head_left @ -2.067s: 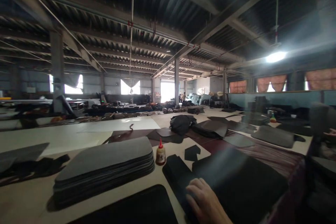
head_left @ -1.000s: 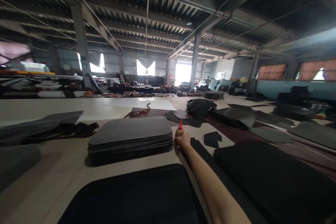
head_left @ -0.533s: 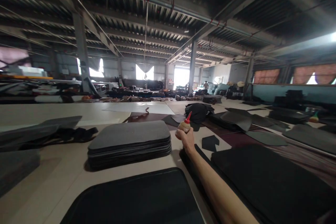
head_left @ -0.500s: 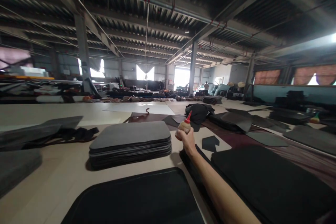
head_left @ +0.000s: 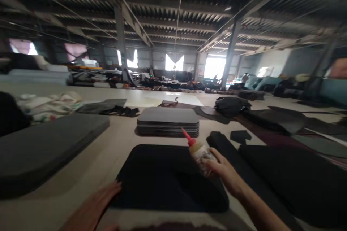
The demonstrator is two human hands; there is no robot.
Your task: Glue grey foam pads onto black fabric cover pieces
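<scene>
Your right hand (head_left: 222,169) is closed around the glue-type bottle (head_left: 201,154), tilted, red nozzle up and to the left, held above the right part of the black panel (head_left: 154,178). Panel lies flat on the table (head_left: 81,173) in front of you. Your left hand (head_left: 104,196) is at the panel's left edge, fingers stretched; can't tell if it grips. Grey stack (head_left: 168,116) sits just beyond the panel, dark sheets (head_left: 295,177) to its right.
</scene>
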